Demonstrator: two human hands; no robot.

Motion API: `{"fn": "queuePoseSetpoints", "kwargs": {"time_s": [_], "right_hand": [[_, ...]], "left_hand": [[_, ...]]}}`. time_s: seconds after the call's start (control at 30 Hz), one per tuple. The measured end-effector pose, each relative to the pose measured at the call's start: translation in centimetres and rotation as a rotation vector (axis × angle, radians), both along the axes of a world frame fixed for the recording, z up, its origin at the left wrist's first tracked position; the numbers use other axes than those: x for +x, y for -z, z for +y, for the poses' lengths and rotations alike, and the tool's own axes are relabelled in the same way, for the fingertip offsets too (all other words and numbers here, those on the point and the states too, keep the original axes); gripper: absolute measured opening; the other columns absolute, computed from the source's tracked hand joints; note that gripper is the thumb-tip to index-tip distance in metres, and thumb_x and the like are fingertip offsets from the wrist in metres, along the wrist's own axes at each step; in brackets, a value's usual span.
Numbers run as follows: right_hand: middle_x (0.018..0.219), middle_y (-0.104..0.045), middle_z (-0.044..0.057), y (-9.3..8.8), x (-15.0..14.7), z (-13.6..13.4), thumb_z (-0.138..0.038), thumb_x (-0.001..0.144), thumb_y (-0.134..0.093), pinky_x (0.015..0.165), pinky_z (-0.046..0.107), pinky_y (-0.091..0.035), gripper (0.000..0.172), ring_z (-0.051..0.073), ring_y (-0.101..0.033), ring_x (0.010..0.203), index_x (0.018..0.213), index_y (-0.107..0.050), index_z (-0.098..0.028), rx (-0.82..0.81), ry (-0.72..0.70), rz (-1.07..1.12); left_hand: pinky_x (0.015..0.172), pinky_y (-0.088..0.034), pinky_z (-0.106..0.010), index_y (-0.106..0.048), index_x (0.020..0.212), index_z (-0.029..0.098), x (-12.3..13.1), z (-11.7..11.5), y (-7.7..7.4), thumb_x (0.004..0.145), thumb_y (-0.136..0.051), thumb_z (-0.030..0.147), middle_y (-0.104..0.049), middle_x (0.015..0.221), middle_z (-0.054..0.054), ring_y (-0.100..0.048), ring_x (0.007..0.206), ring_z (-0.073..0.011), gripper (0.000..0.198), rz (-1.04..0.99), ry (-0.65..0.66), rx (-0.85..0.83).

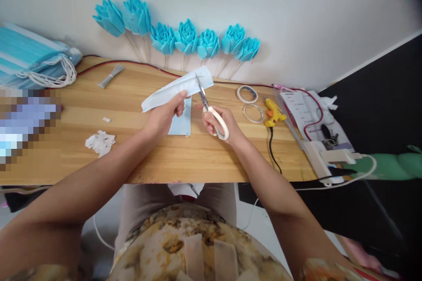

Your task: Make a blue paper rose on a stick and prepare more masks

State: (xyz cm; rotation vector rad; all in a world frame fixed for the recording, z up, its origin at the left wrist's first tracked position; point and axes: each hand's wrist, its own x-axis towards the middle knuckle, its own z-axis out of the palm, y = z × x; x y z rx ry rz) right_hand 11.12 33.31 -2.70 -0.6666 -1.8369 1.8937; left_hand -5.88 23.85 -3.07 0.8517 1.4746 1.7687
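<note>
My left hand grips a folded strip of pale blue face-mask fabric, raised above the wooden table. In my right hand is a pair of scissors with white handles, my fingers wrapped round the loops. The scissor blades cross the strip near its right end. Beneath my hands a flat light blue piece of fabric lies on the table, partly covered by my left hand and the strip.
Blue fabric flowers on sticks lean against the wall. At left are stacked blue masks, a bundle of ties and white scraps. Tape rolls, a yellow glue gun and a power strip sit right.
</note>
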Motion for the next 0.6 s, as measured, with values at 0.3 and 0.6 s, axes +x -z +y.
{"fn": "queuePoseSetpoints", "kwargs": {"time_s": [0.3, 0.6], "right_hand": [[0.059, -0.053, -0.008, -0.52, -0.19, -0.33, -0.051, 0.071, -0.090, 0.037, 0.019, -0.031, 0.049, 0.004, -0.043, 0.043, 0.100, -0.072, -0.016, -0.042, 0.039, -0.030], [0.061, -0.052, -0.007, -0.31, 0.04, 0.21, -0.058, 0.071, -0.089, 0.039, 0.020, -0.029, 0.054, 0.005, -0.042, 0.046, 0.100, -0.072, -0.015, -0.050, -0.005, -0.024]], "left_hand": [[0.061, -0.042, -0.032, -0.046, 0.052, 0.022, 0.02, 0.13, -0.17, 0.095, -0.072, 0.046, -0.046, 0.055, 0.000, -0.046, 0.055, -0.0139, 0.055, -0.045, 0.024, 0.083], [0.055, -0.037, -0.028, -0.053, 0.054, 0.020, 0.16, 0.32, -0.50, 0.095, -0.073, 0.035, -0.048, 0.055, 0.001, -0.045, 0.052, -0.0107, 0.048, -0.137, 0.034, 0.077]]}}
